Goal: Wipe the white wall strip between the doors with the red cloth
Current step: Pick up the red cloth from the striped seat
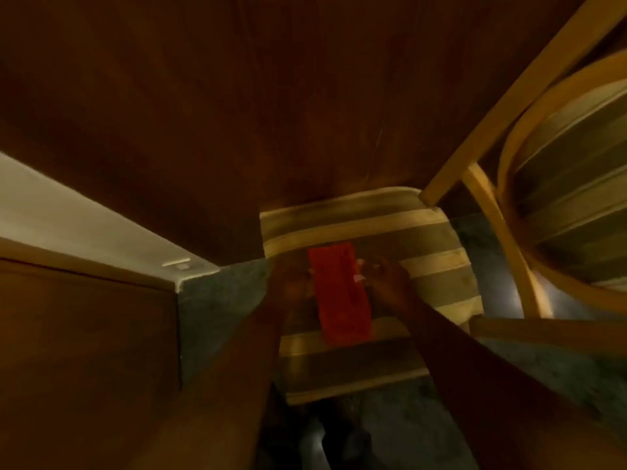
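Note:
The red cloth [339, 293], folded into a long rectangle, lies on the striped seat of a wooden chair [437, 266] below me. My left hand [293, 286] is at the cloth's left edge and my right hand [383, 283] at its right edge, fingers curled onto the upper part of the cloth. The white wall strip [68, 212] runs along the left, between a large dark brown door [237, 96] ahead and another brown door [84, 334] at the lower left. The picture is dim and blurred.
A second wooden chair [559, 164] with a curved frame and striped seat stands at the right, close to the first. Grey speckled floor [220, 293] shows between the doors and the chairs. My feet are faintly visible below the seat.

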The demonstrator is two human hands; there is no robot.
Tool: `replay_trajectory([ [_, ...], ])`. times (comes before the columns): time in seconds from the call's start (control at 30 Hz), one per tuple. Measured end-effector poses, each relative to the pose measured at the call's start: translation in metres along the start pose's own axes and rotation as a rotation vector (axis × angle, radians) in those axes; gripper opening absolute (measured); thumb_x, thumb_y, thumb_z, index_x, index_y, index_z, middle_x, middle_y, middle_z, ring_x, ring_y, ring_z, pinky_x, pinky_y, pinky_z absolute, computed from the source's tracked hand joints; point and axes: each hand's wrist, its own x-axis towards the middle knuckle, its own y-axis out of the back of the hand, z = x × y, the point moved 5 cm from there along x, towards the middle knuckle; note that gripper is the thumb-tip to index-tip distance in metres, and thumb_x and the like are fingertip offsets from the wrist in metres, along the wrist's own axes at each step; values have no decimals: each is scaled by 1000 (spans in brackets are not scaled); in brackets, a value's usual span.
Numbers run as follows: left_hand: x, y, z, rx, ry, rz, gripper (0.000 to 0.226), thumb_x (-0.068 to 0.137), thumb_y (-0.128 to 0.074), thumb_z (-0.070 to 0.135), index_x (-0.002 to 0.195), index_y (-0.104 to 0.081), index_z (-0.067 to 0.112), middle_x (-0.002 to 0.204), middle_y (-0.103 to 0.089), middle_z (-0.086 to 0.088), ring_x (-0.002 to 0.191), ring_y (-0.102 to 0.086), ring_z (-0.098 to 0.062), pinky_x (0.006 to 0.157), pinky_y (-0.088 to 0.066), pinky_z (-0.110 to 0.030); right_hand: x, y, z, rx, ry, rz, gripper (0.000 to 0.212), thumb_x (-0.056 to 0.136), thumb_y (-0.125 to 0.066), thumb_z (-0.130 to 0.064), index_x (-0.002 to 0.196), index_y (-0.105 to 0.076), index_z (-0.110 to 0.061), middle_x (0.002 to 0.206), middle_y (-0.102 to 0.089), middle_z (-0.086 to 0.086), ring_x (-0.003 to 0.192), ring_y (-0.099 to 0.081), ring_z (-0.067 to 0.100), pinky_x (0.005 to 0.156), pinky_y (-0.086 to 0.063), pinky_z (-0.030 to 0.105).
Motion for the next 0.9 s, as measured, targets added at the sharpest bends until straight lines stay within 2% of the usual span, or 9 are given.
replay_trajectory([
  [0.1, 24, -27, -21, -214, 81, -140, 20, 95, -54, 4, 94, -66, 21, 78, -68, 4, 66, -69, -4, 60, -60, -27, 21, -24, 21, -11, -62, -62, 34, 93, -59, -39, 114, -68, -13, 115, -68, 9, 107, -64, 26, 77, -41, 27],
  [0.17, 34, -42, -31, -353, 122, -140, 23, 94, -54, 4, 94, -67, 22, 80, -70, 4, 76, -70, -12, 50, -53, -22, 28, -38, 28, 4, -87, -97, 29, 91, -61, -38, 106, -71, -14, 107, -70, 8, 101, -67, 28, 78, -48, 32],
  [0.27, 44, -56, -34, -447, 108, -116, 28, 92, -59, 5, 118, -65, 11, 102, -70, -6, 86, -69, -20, 57, -55, -26, 37, -51, 30, 34, -104, -61, 32, 90, -64, -35, 113, -70, -14, 111, -71, 11, 102, -67, 29, 90, -53, 42],
  [0.4, 53, -51, -25, -359, 94, -81, 34, 93, -57, 1, 127, -59, -2, 125, -62, -23, 111, -62, -36, 88, -54, -44, 45, -65, 23, 3, -129, -31, 31, 88, -68, -25, 111, -70, -4, 115, -69, 20, 107, -63, 36, 96, -48, 46],
  [0.5, 42, -30, -16, -407, 178, -129, 17, 96, -54, 7, 106, -66, 9, 96, -69, -12, 90, -67, -26, 73, -59, -37, 37, -61, 0, 106, -118, -19, 20, 87, -67, -15, 102, -71, -2, 108, -69, 21, 102, -65, 37, 94, -50, 50],
  [0.6, 23, 7, 6, -424, 133, -99, 19, 94, -52, 3, 83, -66, 11, 76, -70, -6, 68, -66, -19, 62, -56, -32, 22, -54, -40, 226, -75, -51, 13, 88, -64, -10, 81, -67, -20, 98, -69, 14, 87, -68, 28, 82, -58, 43],
  [0.7, -10, 64, 40, -483, 64, 6, 25, 93, -50, 0, 80, -65, 15, 69, -71, -3, 59, -65, -16, 55, -52, -26, -2, -43, -108, 267, 54, -41, 14, 87, -64, -5, 80, -69, -17, 86, -67, 7, 62, -63, 9, 53, -53, 16],
  [0.8, -56, 124, 76, -563, -41, 77, 18, 91, -54, 4, 88, -68, 15, 69, -73, -1, 61, -67, -15, 55, -52, -25, -40, -29, -183, 245, 194, -35, 10, 85, -66, -7, 94, -70, -8, 85, -69, 7, 73, -64, 19, 63, -49, 27],
  [0.9, -95, 182, 116, -607, -153, 119, 17, 89, -53, 5, 85, -66, 15, 61, -68, 1, 54, -61, -12, 49, -48, -22, -72, -15, -260, 304, 316, -29, 7, 83, -66, -1, 89, -66, -5, 73, -65, 6, 60, -58, 12, 56, -44, 25],
])
